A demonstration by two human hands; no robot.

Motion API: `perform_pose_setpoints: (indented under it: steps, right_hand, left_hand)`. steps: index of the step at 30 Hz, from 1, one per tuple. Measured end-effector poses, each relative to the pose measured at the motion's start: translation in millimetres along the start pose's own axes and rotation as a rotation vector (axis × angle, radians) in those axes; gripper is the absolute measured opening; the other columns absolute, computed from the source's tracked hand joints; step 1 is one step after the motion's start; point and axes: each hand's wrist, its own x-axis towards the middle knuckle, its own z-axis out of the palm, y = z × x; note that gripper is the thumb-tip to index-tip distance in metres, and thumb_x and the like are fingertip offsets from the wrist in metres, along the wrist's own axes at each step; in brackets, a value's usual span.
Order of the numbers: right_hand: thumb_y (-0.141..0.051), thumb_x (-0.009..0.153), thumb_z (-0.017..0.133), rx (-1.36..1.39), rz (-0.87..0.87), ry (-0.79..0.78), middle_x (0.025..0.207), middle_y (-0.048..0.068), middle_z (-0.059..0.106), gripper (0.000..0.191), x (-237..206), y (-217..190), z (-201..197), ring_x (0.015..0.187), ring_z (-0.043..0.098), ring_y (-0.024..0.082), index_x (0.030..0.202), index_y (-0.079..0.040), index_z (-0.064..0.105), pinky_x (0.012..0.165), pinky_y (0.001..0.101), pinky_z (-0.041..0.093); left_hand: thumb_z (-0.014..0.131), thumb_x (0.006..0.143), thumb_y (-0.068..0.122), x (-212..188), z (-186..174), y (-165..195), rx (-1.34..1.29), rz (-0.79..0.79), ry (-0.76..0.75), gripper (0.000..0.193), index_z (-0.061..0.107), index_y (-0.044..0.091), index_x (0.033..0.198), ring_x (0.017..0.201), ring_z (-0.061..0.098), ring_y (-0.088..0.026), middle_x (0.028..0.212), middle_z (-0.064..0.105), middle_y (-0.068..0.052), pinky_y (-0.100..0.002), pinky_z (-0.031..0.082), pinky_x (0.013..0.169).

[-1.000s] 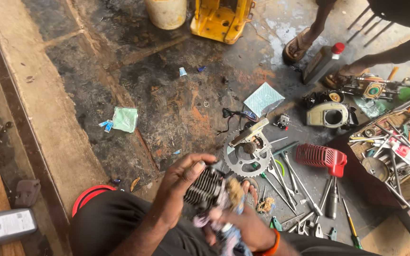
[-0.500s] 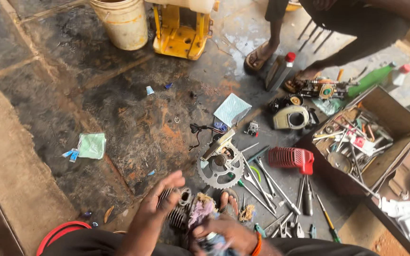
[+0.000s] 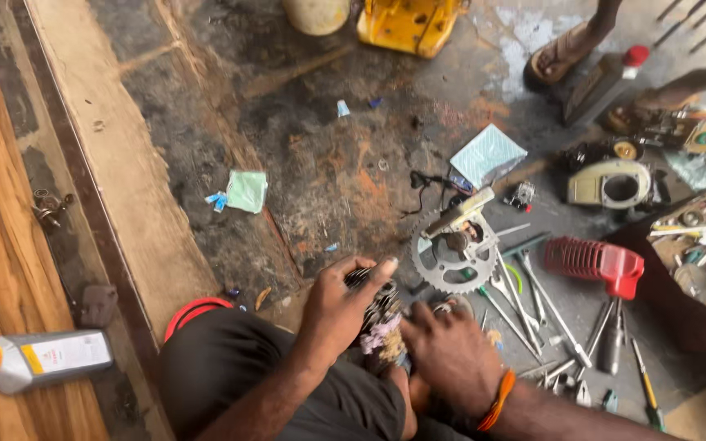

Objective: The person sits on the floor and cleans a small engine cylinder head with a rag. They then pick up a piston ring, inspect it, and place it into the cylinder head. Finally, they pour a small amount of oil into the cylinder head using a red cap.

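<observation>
My left hand (image 3: 338, 310) grips the left side of a small finned engine part (image 3: 379, 304) held above my lap. My right hand (image 3: 449, 353), with an orange band at the wrist, is closed around a stained rag (image 3: 382, 341) pressed against the part's lower side. The fingers of both hands hide most of the part. A toothed sprocket (image 3: 449, 263) lies on the oily floor just beyond my hands, with a pale metal piece (image 3: 461, 216) resting on it.
Several spanners and screwdrivers (image 3: 533, 304) lie to the right, beside a red finned cover (image 3: 595, 260) and a box of parts (image 3: 700, 261). Another person's sandalled foot (image 3: 564, 51) and a dark bottle (image 3: 603, 80) are at the top right. A grey bottle (image 3: 36, 359) lies on the wooden board at the left.
The view has swung left and down, bringing the wooden board and grey bottle into sight. My left hand has closed tighter on the engine part; my right hand stays on the rag.
</observation>
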Motion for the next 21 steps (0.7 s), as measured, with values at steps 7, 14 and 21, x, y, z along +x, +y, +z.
perform_pose_setpoints:
  steps: [7, 14, 21]
  right_hand:
    - [-0.026, 0.091, 0.063, 1.960, 0.040, -0.054, 0.116, 0.010, 0.072, 0.044, -5.2, 40.0, 93.7, 0.109, 0.067, 0.025, 0.131, -0.008, 0.059, 0.103, 0.0414, 0.047]
    - [-0.007, 0.094, 0.052, 1.071, 0.199, 0.590, 0.133, 0.012, 0.066, 0.049, -24.1, 95.2, 153.0, 0.121, 0.064, 0.021, 0.143, -0.001, 0.050, 0.101, 0.0306, 0.047]
    - [0.004, 0.082, 0.077, 1.871, 0.172, 0.387, 0.119, 0.013, 0.063, 0.045, -6.7, 50.8, 116.2, 0.113, 0.061, 0.021, 0.123, 0.001, 0.058, 0.097, 0.0357, 0.051]
  left_hand:
    - [0.066, 0.093, 0.059, 11.0, -29.6, -6.2, -0.670, -0.422, -0.037, 0.055, 0.068, 0.004, 0.090, 0.065, 0.068, -0.015, 0.079, 0.070, -0.008, -0.031, 0.057, 0.061]
    - [0.062, 0.089, 0.067, 15.7, -40.1, 8.0, -0.898, -0.678, -0.067, 0.060, 0.067, 0.008, 0.098, 0.070, 0.074, -0.017, 0.084, 0.072, -0.007, -0.037, 0.063, 0.064]
    - [0.054, 0.092, 0.070, 9.8, -42.7, 7.0, -0.961, -0.564, -0.155, 0.064, 0.066, 0.008, 0.097, 0.078, 0.075, -0.020, 0.084, 0.070, -0.011, -0.039, 0.066, 0.074]
